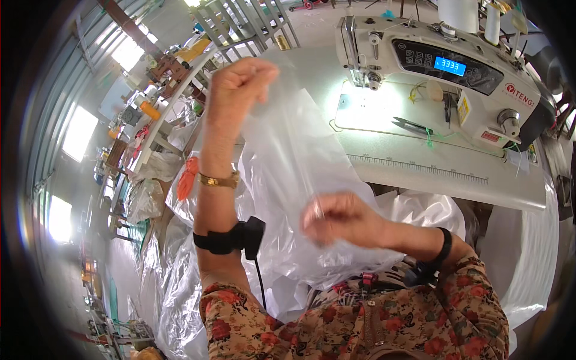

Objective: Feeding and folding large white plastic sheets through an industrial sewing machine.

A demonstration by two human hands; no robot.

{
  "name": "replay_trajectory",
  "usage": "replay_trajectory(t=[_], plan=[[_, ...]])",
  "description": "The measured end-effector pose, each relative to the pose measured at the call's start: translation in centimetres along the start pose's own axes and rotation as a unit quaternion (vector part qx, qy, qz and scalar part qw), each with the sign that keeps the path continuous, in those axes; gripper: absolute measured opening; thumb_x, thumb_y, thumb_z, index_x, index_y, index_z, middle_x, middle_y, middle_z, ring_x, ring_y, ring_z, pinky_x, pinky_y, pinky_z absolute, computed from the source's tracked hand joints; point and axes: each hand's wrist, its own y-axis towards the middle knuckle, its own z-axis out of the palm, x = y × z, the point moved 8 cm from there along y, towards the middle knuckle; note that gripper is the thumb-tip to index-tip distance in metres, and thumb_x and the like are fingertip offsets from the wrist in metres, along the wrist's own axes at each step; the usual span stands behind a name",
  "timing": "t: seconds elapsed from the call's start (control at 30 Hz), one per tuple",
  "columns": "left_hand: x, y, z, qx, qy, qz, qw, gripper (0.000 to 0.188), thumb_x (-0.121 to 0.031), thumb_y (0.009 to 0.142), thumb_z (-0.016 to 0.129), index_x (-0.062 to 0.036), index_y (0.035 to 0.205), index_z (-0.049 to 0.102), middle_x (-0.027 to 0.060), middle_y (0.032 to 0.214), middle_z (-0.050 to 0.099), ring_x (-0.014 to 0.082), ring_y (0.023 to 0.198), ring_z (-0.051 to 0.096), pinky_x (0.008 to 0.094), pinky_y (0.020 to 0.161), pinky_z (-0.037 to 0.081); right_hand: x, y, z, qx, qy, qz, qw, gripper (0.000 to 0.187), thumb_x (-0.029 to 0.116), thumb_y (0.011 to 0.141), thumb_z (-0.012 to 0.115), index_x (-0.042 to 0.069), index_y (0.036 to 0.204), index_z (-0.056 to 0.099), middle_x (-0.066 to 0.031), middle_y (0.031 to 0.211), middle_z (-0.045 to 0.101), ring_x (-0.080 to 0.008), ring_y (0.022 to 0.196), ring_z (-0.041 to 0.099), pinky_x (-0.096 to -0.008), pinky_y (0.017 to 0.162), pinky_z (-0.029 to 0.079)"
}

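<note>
The right hand (345, 219), blurred, had its fingers curled at the clear plastic sheet (285, 150); whether it gripped was unclear. The sheet stretched between both hands, over the table's (384, 144) edge. Farther out, the left hand (240, 84) pinched its upper end. Beyond, snips (411, 125) lay by the sewing machine (441, 66).

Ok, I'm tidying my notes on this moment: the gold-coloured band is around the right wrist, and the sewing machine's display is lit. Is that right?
Not quite: the gold-coloured band is around the wrist of the left hand, not the right, as the head view shows. The sewing machine's display is lit, as you say.
</note>
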Motion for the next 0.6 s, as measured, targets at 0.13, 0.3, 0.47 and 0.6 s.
replay_trajectory(t=[0.13, 0.3, 0.47, 0.6], plan=[[4.4, 0.7, -1.7, -0.008, -0.049, -0.036, 0.998, 0.014, -0.017, 0.093, 0.065, -0.005, 0.096, 0.071, -0.0066, 0.063, 0.055, 0.0016, 0.056, 0.044, 0.0183, 0.052, 0.034, 2.5, -1.6, 0.6, 0.089, -0.094, 0.009, 0.992, 0.013, 0.011, 0.091, 0.064, 0.004, 0.101, 0.062, -0.0043, 0.086, 0.064, -0.0134, 0.064, 0.061, -0.0284, 0.059, 0.049], [15.9, 1.7, 1.8, 0.083, 0.134, -0.083, 0.984, 0.014, -0.018, 0.089, 0.068, -0.0048, 0.092, 0.073, -0.0045, 0.066, 0.057, 0.0051, 0.057, 0.048, 0.0214, 0.054, 0.038, 1.5, -0.7, -9.0, -0.102, -0.647, -0.002, 0.756, 0.02, 0.008, 0.083, 0.066, 0.001, 0.101, 0.061, -0.0108, 0.1, 0.063, -0.0273, 0.086, 0.063, -0.0393, 0.074, 0.05], [19.8, 2.9, 4.0, -0.003, 0.242, 0.098, 0.965, 0.02, -0.022, 0.082, 0.074, -0.0021, 0.087, 0.074, 0.0013, 0.069, 0.065, 0.012, 0.064, 0.059, 0.0268, 0.063, 0.048, 0.3, 0.6, -9.4, -0.091, -0.764, -0.113, 0.629, 0.023, 0.007, 0.081, 0.065, 0.0, 0.102, 0.061, -0.0117, 0.116, 0.059, -0.028, 0.117, 0.052, -0.0443, 0.096, 0.042], [24.5, 3.2, 5.1, 0.063, 0.187, -0.099, 0.975, 0.026, -0.023, 0.079, 0.078, -0.0001, 0.091, 0.074, 0.0033, 0.083, 0.07, 0.0109, 0.072, 0.062, 0.0259, 0.069, 0.05, -0.2, 0.9, -10.7, -0.093, -0.788, -0.096, 0.601, 0.021, 0.011, 0.083, 0.065, 0.0, 0.101, 0.061, -0.0121, 0.118, 0.058, -0.0281, 0.121, 0.049, -0.0453, 0.106, 0.035]])
